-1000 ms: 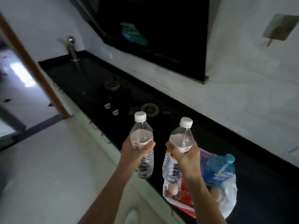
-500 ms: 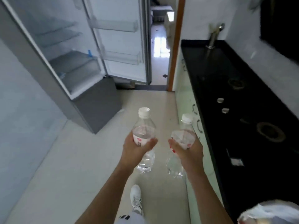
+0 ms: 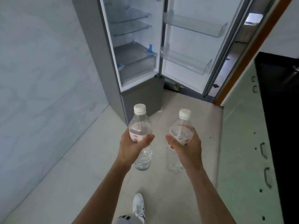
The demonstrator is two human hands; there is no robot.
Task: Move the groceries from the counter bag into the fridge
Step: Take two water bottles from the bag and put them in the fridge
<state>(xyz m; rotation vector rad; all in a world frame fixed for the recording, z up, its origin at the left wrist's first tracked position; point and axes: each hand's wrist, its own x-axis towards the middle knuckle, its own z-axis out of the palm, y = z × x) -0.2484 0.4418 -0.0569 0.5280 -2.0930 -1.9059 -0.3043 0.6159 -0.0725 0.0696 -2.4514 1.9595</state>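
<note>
While the fridge [image 3: 103, 62] stands open, we see 2 grips curled round upright bottles: left hand [image 3: 129, 147] on left bottle [image 3: 140, 126], right hand [image 3: 189, 149] on right bottle [image 3: 181, 125].

Clear bottles [image 3: 140, 126], white caps [image 3: 139, 108]

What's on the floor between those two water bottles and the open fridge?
Only bare floor tile lies between the left bottle, the right bottle and the open fridge, as the head view shows.
</note>
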